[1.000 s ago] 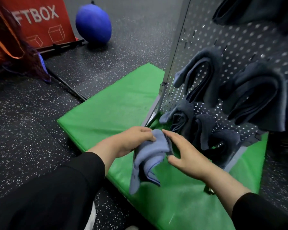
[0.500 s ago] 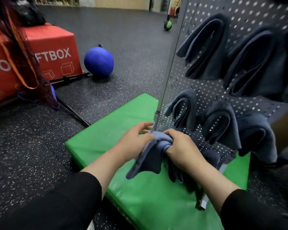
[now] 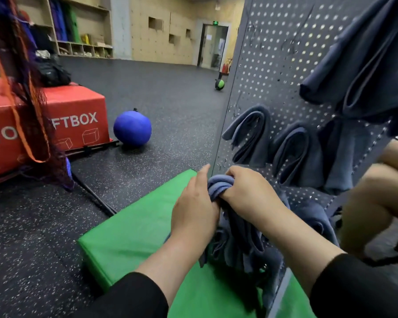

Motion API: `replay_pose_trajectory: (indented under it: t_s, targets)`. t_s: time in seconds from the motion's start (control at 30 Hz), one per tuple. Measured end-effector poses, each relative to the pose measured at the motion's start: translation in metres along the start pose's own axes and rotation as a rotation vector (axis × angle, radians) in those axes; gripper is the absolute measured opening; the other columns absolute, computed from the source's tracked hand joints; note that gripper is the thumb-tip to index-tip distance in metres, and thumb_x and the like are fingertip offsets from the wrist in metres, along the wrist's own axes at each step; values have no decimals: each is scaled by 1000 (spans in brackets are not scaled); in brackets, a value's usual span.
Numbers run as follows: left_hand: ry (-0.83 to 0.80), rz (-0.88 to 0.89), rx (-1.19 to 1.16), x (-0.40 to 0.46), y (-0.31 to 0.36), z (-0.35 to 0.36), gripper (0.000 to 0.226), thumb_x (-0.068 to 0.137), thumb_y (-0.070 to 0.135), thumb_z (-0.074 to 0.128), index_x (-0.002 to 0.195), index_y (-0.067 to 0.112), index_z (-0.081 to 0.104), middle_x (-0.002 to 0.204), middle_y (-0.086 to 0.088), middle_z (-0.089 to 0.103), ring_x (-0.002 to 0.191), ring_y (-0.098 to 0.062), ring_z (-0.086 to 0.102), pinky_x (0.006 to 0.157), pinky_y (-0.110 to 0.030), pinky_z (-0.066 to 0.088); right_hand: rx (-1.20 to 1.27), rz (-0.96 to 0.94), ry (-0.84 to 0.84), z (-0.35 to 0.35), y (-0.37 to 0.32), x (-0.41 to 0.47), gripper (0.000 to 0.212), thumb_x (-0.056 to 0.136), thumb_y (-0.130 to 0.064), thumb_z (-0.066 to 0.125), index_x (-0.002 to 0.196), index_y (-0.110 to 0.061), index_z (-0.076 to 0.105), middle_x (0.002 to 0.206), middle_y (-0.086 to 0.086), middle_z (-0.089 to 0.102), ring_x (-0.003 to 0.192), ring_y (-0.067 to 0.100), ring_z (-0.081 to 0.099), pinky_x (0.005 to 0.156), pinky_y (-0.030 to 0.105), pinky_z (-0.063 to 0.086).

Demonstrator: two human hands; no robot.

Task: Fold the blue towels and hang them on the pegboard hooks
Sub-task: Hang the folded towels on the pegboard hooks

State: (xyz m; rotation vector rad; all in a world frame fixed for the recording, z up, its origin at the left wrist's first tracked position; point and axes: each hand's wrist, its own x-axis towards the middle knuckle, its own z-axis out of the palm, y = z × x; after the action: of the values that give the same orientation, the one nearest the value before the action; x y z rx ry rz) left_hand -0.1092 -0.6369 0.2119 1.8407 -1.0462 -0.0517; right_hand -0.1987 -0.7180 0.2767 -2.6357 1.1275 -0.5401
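A folded blue towel [image 3: 217, 187] sits bunched between my two hands at the lower left corner of the grey pegboard [image 3: 283, 72]. My right hand [image 3: 246, 193] grips its top fold with curled fingers. My left hand [image 3: 193, 207] presses against the towel's left side, thumb up; its fingers are hidden behind the cloth. The towel's lower part hangs down below my hands. Several folded blue towels hang on pegboard hooks: one [image 3: 251, 136] just above my hands, another [image 3: 294, 154] to its right, and a large one [image 3: 363, 65] at the upper right.
The pegboard stands on a green mat [image 3: 133, 239] on a dark speckled floor. A red box [image 3: 55, 120] and a blue ball [image 3: 132, 127] lie to the left. Another person's bare limb [image 3: 377, 196] is at the right edge. A small green ball [image 3: 219, 84] lies far back.
My head has lifted, so more of the room shows. Both hands moved up and closer to the pegboard's lower left corner, and my right hand has closed round the towel's top fold.
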Motion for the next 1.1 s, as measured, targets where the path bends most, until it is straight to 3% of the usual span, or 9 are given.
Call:
replay_pose_trajectory:
  t_s: [0.17,0.27,0.47,0.63,0.73,0.83,0.9,1.0,1.1]
  targets:
    - [94,49,-95,37,21,-26,44,86,6,59,124,27,62,116,2,69,104,-25,61,85,-35,46,10,-66,114,-43,-5,13,6,84,-23,61,82,-18,59,81,1,59,77,25,55,61,36,34]
    - [95,123,-155,56,31,-37,41,86,3,62,119,27,64,106,4,70,96,-21,61,80,-30,44,72,-89,233,-67,-6,16,4,85,-21,61,84,-19,64,80,0,65,79,25,59,68,41,47]
    - [119,121,-361,78,64,-45,43,77,16,56,111,39,66,91,12,74,88,-17,67,84,-40,56,342,-84,378,-90,-7,22,29,83,-8,57,101,-25,72,87,-8,74,85,17,65,79,38,52]
    - [130,209,-424,115,108,-50,39,85,18,56,116,38,68,96,18,74,93,-9,68,90,-35,55,509,-96,520,-125,-11,46,30,85,-4,55,99,-24,74,75,-12,70,69,8,60,64,26,43]
    - [125,316,-434,142,138,-56,49,93,8,56,137,29,59,104,20,68,93,-1,63,89,-18,49,578,-113,644,-153,-16,67,24,90,-9,55,99,-22,73,65,-13,61,58,5,49,59,25,36]
    - [193,396,-471,165,167,-66,36,95,7,62,121,30,55,89,19,66,72,6,59,68,-12,46,591,-116,771,-182,-23,84,25,91,-9,51,97,-21,72,72,-9,64,64,8,51,62,28,39]
    - [232,412,-495,179,182,-69,25,95,13,66,109,31,56,83,18,66,68,5,58,63,-12,44,640,-100,843,-199,-28,96,25,91,-8,50,94,-20,71,75,-8,64,69,11,52,65,30,42]
    - [240,479,-418,198,198,-65,24,97,19,63,116,32,62,88,20,67,80,1,61,71,-16,47,695,-14,901,-220,-28,115,24,92,-8,47,96,-16,69,80,-5,62,72,10,50,70,26,40]
    - [272,495,-331,214,211,-60,26,99,22,59,124,30,61,86,22,63,79,5,58,64,-6,41,795,55,890,-232,-24,131,26,93,-5,42,100,-15,65,82,-4,60,74,14,52,73,29,45]
